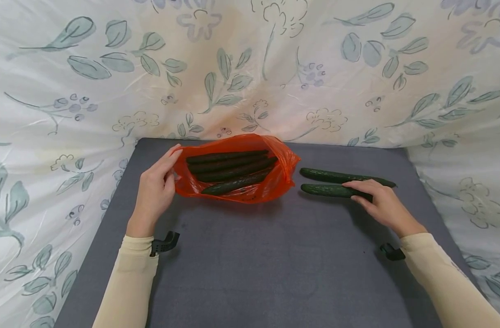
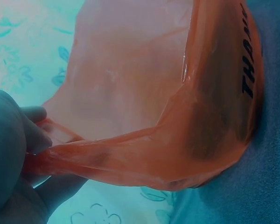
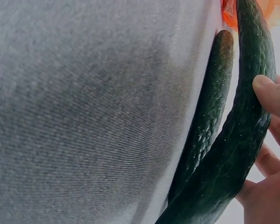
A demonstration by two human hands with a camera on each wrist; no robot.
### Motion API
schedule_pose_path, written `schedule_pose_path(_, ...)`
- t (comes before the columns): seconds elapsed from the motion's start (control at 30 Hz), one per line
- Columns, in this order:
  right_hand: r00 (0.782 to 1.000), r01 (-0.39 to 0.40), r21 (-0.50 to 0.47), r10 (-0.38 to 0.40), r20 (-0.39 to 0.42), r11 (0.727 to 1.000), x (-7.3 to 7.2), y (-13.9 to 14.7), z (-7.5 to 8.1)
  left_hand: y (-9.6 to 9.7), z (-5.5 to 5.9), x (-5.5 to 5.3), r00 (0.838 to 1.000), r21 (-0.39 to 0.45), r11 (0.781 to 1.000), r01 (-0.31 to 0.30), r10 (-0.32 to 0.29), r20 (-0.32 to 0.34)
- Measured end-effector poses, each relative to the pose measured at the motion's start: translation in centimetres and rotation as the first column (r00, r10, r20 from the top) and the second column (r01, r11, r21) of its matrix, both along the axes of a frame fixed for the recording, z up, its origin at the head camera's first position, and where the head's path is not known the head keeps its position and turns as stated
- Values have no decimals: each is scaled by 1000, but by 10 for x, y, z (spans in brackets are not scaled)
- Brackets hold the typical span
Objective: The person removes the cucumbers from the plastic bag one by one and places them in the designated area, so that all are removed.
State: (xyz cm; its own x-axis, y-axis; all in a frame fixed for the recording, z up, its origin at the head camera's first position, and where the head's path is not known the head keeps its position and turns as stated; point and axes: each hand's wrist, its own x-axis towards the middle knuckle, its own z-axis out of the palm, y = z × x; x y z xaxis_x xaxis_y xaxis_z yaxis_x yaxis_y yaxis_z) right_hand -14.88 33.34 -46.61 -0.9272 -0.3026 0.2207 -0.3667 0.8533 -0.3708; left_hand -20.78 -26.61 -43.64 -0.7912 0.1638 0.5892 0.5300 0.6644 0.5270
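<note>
Cucumber (image 1: 321, 190) right of bag (image 1: 286, 164), long axis pointing toward bag's right end, gap between. Right hand (image 1: 379, 202) nearer, fingers pinching half away from bag. Left hand (image 1: 153, 193): fingers pinching bag's left rim.

Four cucumbers (image 1: 237, 171) show inside one orange plastic bag (image 1: 290, 164), two cucumbers (image 1: 321, 190) outside it; one table (image 1: 270, 264); two hands (image 1: 151, 191) (image 1: 381, 205).
</note>
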Motion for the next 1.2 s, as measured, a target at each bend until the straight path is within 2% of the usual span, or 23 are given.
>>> schedule_pose_path(0.27, 1000, 1, 27, -1, 14, 1000, -7, 1, -4, 0, 2, 0, 1000, 1, 1000, 3, -3, -5)
schedule_pose_path(1.03, 998, -12, 75, 8, 63, 997, -13, 3, -13, -2, 1, 3, 1000, -12, 1000, -2, 2, -2)
schedule_pose_path(1.2, 999, -16, 74, 12, 50, 997, -14, 6, -17, -1, 1, 3, 1000, -7, 1000, 6, -6, 9)
